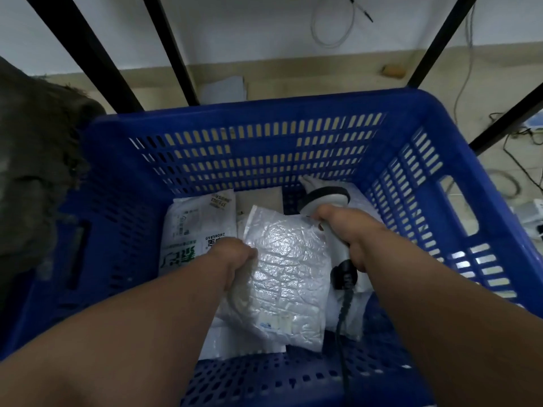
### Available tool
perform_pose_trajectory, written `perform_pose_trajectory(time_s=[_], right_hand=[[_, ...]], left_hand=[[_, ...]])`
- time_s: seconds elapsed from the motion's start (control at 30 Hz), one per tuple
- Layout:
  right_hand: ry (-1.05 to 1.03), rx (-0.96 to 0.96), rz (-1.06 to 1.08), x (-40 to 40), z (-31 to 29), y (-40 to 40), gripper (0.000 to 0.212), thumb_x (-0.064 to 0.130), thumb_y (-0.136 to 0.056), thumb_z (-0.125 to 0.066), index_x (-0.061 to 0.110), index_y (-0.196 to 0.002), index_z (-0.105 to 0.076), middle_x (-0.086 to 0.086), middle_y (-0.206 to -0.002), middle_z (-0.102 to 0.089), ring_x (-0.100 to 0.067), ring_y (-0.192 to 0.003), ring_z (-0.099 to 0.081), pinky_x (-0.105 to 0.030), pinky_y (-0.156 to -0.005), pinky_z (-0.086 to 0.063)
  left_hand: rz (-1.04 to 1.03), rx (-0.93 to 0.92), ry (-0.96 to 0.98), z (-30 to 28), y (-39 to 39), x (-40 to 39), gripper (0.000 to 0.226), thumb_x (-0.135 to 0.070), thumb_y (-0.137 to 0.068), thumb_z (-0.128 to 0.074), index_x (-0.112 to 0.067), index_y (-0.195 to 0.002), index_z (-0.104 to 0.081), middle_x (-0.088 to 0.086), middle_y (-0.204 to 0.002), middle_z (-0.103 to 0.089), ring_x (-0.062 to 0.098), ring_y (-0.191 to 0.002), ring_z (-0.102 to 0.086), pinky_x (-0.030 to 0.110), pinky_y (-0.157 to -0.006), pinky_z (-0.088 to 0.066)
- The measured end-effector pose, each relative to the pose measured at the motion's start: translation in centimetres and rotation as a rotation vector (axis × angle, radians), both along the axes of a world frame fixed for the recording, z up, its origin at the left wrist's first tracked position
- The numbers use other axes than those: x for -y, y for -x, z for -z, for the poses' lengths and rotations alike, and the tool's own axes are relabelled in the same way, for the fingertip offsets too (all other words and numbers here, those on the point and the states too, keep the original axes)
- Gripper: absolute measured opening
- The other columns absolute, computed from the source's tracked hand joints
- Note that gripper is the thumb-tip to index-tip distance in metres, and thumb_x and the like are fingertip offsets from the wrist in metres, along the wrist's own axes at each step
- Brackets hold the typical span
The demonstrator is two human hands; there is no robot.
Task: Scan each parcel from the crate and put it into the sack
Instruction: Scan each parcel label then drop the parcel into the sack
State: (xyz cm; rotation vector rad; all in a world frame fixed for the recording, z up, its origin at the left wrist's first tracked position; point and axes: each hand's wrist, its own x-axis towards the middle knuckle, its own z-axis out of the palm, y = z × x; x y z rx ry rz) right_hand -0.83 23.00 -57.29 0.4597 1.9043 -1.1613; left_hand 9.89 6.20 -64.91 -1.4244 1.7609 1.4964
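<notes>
Both my arms reach down into a blue slotted crate (264, 121). My left hand (235, 259) grips the left edge of a shiny white bubble-wrap parcel (288, 268), which lies tilted over other parcels. My right hand (349, 233) holds the handle of a white barcode scanner (323, 198), its head pointing toward the crate's far wall just right of the parcel. A black coiled cable (342, 312) runs down from the scanner. A white parcel with green print (194, 230) lies at the left of the crate floor. The dark sack (32, 171) stands left of the crate.
Black metal frame bars (173, 51) rise behind the crate. White and black cables (511, 142) trail over the floor at the right. More white parcels (235, 345) lie under the held one.
</notes>
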Motion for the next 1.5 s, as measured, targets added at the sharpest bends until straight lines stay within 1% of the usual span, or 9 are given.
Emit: perform_pose_trajectory(time_s=[0.2, 0.3, 0.5, 0.63, 0.73, 0.83, 1.0, 1.23, 1.5], right_hand=[[0.088, -0.074, 0.123, -0.4, -2.6, 0.7, 0.051, 0.029, -0.078, -0.070, 0.006, -0.123, -0.060, -0.014, -0.090, -0.068, -0.029, -0.066, -0.066, -0.032, -0.055, -0.052], [0.137, -0.150, 0.201, -0.8, -5.5, 0.7, 0.042, 0.030, -0.083, -0.068, 0.008, -0.117, -0.061, -0.009, -0.091, -0.064, -0.023, -0.063, -0.068, -0.023, -0.041, -0.047], [0.271, -0.269, 0.269, -2.3, -12.1, -2.1, 0.037, 0.028, -0.087, -0.065, 0.012, -0.120, -0.060, -0.007, -0.102, -0.064, -0.023, -0.077, -0.070, -0.028, -0.052, -0.047], [0.314, -0.315, 0.241, -3.1, -15.5, -5.6, 0.021, 0.023, -0.088, -0.066, 0.011, -0.104, -0.063, -0.007, -0.089, -0.063, -0.021, -0.069, -0.067, -0.027, -0.049, -0.048], [0.340, -0.346, 0.198, -3.3, -17.4, -8.3, 0.014, 0.019, -0.088, -0.066, 0.010, -0.098, -0.064, -0.011, -0.091, -0.066, -0.022, -0.068, -0.067, -0.029, -0.053, -0.051], [0.365, -0.390, 0.132, -3.2, -19.5, -10.5, 0.013, 0.019, -0.090, -0.064, 0.008, -0.097, -0.065, -0.013, -0.084, -0.067, -0.022, -0.063, -0.068, -0.033, -0.060, -0.053], [0.410, -0.496, -0.042, -3.2, -21.9, -12.6, 0.011, 0.016, -0.090, -0.062, 0.005, -0.093, -0.065, -0.009, -0.063, -0.069, -0.019, -0.054, -0.069, -0.033, -0.057, -0.051], [0.390, -0.580, -0.208, -3.0, -23.8, -14.0, 0.007, 0.011, -0.087, -0.060, 0.006, -0.086, -0.065, -0.012, -0.063, -0.070, -0.023, -0.056, -0.069, -0.028, -0.048, -0.049], [0.505, -0.407, -0.118, -2.6, -23.8, -14.1, 0.013, 0.014, -0.088, -0.057, 0.003, -0.084, -0.062, -0.013, -0.062, -0.066, -0.022, -0.049, -0.064, -0.024, -0.045, -0.047]], left_hand=[[-0.102, -0.216, 0.016, -4.9, 0.4, 1.5, 0.017, 0.003, -0.085, -0.068, -0.012, -0.078, -0.064, 0.003, -0.058, -0.065, 0.012, -0.043, -0.060, 0.017, -0.035, -0.041], [0.008, -0.344, 0.197, -8.6, 0.3, 2.2, 0.020, -0.001, -0.082, -0.071, -0.016, -0.068, -0.070, 0.008, -0.068, -0.068, 0.022, -0.060, -0.065, 0.028, -0.055, -0.055], [0.172, -0.578, 0.413, -16.1, -2.6, 1.7, 0.024, -0.012, -0.093, -0.058, -0.028, -0.083, -0.074, -0.005, -0.089, -0.073, 0.015, -0.087, -0.067, 0.027, -0.077, -0.054], [0.041, -0.671, 0.373, -20.2, -6.3, 1.3, 0.024, -0.018, -0.096, -0.053, -0.020, -0.089, -0.075, 0.000, -0.097, -0.073, 0.021, -0.095, -0.066, 0.038, -0.091, -0.054], [-0.001, -0.750, 0.489, -22.7, -8.7, 0.9, 0.019, -0.031, -0.090, -0.067, -0.016, -0.080, -0.072, 0.001, -0.081, -0.071, 0.021, -0.079, -0.067, 0.035, -0.076, -0.056], [-0.084, -0.779, 0.564, -24.4, -10.4, 0.9, 0.012, -0.012, -0.084, -0.070, -0.020, -0.079, -0.062, 0.000, -0.084, -0.066, 0.024, -0.081, -0.065, 0.039, -0.074, -0.056], [-0.256, -0.832, 0.379, -25.5, -11.9, 1.5, 0.042, -0.004, -0.085, -0.069, -0.019, -0.120, -0.051, 0.004, -0.097, -0.071, 0.025, -0.086, -0.071, 0.049, -0.077, -0.059], [-0.403, -0.886, 0.084, -25.3, -11.9, 1.8, 0.020, 0.006, -0.089, -0.061, -0.012, -0.096, -0.067, 0.007, -0.085, -0.075, 0.027, -0.074, -0.074, 0.043, -0.058, -0.060], [-0.510, -0.907, -0.063, -25.6, -11.2, 1.9, 0.021, 0.010, -0.092, -0.053, -0.010, -0.092, -0.061, 0.017, -0.097, -0.070, 0.036, -0.083, -0.070, 0.053, -0.063, -0.060]])
